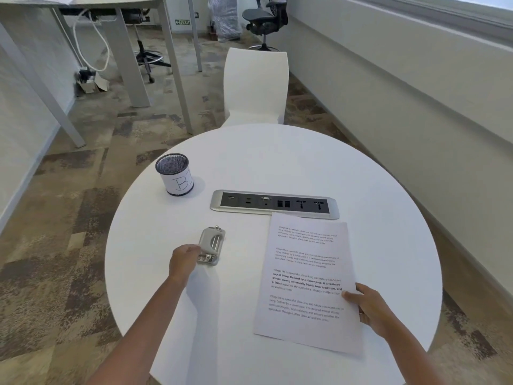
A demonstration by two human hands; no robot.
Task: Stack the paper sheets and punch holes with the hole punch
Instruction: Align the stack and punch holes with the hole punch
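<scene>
My right hand (370, 308) pinches the paper sheets' (306, 279) right edge; my outstretched left hand (184, 259) curls onto the hole punch (211, 247).

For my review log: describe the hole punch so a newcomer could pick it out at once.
On the round white table, look left of the printed paper sheets, below the mesh pen cup. The hole punch lies at the left hand fingertips: the only small grey metal device there.
</scene>
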